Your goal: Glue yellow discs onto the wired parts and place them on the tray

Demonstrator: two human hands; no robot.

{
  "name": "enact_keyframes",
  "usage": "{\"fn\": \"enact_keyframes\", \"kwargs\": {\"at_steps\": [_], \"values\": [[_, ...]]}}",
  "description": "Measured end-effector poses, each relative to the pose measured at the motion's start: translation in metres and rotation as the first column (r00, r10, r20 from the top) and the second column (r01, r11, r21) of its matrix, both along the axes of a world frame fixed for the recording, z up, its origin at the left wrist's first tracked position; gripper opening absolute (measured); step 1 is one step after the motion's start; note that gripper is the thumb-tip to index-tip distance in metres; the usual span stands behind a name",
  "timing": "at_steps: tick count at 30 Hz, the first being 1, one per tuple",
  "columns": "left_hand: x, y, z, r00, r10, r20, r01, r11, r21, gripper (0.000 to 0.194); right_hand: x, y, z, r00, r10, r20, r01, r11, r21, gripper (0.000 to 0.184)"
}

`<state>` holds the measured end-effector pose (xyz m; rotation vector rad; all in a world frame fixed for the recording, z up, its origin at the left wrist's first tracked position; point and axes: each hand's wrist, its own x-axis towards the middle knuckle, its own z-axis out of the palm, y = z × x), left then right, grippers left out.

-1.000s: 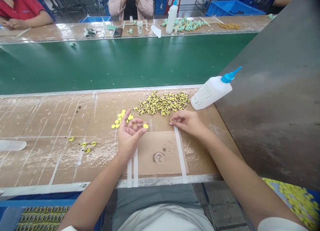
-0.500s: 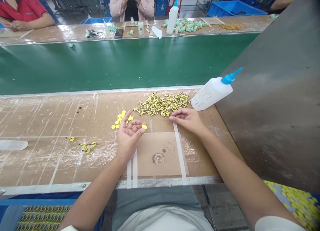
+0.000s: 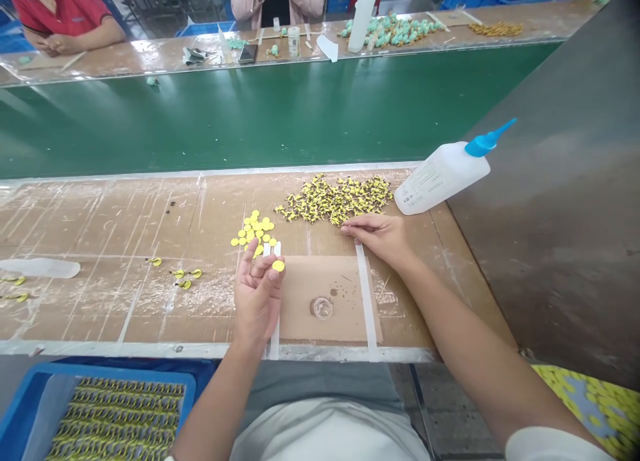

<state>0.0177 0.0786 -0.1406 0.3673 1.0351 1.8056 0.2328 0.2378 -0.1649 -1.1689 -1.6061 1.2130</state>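
Observation:
My left hand (image 3: 259, 292) is palm up over the cardboard worktop (image 3: 100, 228), its fingers curled and its fingertips pinching a small yellow disc (image 3: 278, 266). Just beyond it lies a cluster of several yellow discs (image 3: 254, 228). My right hand (image 3: 381, 237) rests at the near edge of a pile of small yellow-and-black parts (image 3: 336, 198), fingers pressed together in a pinch; what they hold is too small to make out. A small clear dish of glue (image 3: 321, 307) sits on a taped cardboard patch between my hands.
A white glue bottle with a blue nozzle (image 3: 447, 172) lies tilted at the right. A few finished yellow pieces (image 3: 183, 278) lie left of my left hand. A green conveyor belt (image 3: 250, 114) runs behind; people sit at the far bench. A blue tray (image 3: 107, 408) sits below the worktop.
My left hand has drawn back toward me with the disc, uncovering the cluster of discs. My right hand has slid slightly toward the parts pile. The view has tilted down.

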Motion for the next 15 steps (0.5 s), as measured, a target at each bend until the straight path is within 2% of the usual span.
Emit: {"fn": "enact_keyframes", "kwargs": {"at_steps": [3,6,9,11,15], "values": [[0.008,-0.007,-0.003,0.996,0.018,0.093,-0.015,0.999,-0.038,0.064,0.005,-0.002,0.004,0.987,-0.034,-0.155,0.01,0.988,-0.155,0.041],[0.012,-0.01,-0.006,0.991,0.034,0.129,-0.027,0.998,-0.049,0.064,0.012,0.001,0.0,0.983,-0.051,-0.175,0.024,0.988,-0.154,0.044],[0.011,-0.009,-0.008,0.988,0.037,0.147,-0.03,0.998,-0.053,0.064,0.017,0.005,-0.006,0.998,-0.049,0.041,0.047,0.998,0.05,0.037],[0.009,-0.008,-0.009,0.987,0.041,0.154,-0.032,0.998,-0.058,0.063,0.019,0.006,-0.01,0.981,-0.064,0.185,0.026,0.98,0.2,0.029],[0.009,-0.007,-0.009,0.986,0.051,0.157,-0.041,0.997,-0.071,0.062,0.02,0.007,-0.013,0.965,-0.037,0.261,-0.043,0.955,0.295,0.019]]}}
